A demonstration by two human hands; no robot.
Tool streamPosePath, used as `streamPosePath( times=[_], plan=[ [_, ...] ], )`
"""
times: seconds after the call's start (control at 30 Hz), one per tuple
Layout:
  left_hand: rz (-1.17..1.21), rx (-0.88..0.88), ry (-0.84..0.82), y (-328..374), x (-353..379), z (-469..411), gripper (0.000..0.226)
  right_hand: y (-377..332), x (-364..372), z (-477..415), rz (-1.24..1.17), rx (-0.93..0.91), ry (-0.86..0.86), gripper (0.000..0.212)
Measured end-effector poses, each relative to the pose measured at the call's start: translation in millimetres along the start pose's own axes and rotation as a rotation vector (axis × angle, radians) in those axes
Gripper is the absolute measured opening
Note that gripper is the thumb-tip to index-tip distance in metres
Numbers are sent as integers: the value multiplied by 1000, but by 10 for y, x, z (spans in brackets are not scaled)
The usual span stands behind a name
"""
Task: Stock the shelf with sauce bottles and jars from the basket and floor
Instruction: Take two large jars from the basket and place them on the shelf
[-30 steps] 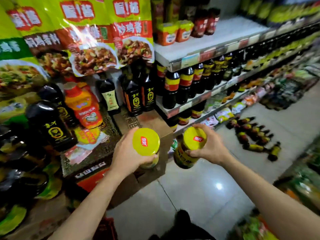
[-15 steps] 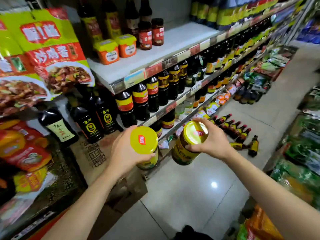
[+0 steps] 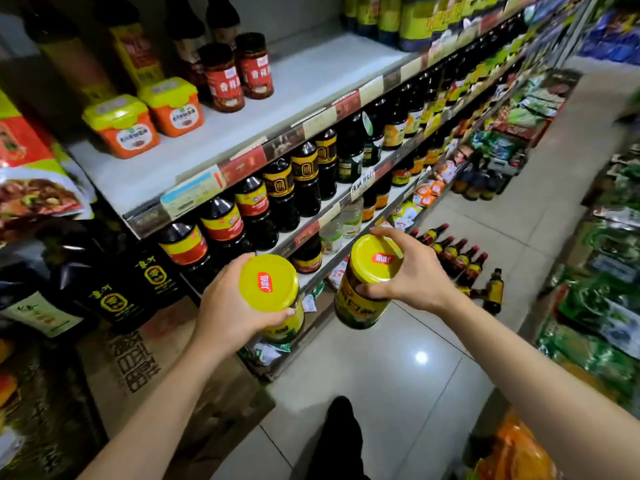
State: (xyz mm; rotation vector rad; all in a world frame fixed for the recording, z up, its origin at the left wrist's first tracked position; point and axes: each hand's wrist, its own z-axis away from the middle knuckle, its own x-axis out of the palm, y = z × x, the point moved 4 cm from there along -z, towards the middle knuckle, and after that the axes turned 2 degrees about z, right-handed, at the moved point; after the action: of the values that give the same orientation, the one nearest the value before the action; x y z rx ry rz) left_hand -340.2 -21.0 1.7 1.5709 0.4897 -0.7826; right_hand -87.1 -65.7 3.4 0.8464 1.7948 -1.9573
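Yellow-lidded glass sauce jar (image 3: 268,284) is upright in my left hand (image 3: 225,306), fingers (image 3: 232,268) curled round it just under the lid; second yellow-lidded jar with yellow label (image 3: 356,306) tilts in my right hand (image 3: 415,278), fingers wrapped at its lid rim. Both held over grey tiled floor (image 3: 398,375), near the white metal shelf (image 3: 311,81) front.
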Motion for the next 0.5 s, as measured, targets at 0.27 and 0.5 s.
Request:
streamPosePath(
  times=[0.27,0.5],
  plan=[
    [22,16,-25,-4,49,-612,104,-38,-105,-765,-30,-25,-93,79],
    [37,-1,38,161,-192,-915,113,-244,-265,-1255,44,-148,-130,80]
  ],
)
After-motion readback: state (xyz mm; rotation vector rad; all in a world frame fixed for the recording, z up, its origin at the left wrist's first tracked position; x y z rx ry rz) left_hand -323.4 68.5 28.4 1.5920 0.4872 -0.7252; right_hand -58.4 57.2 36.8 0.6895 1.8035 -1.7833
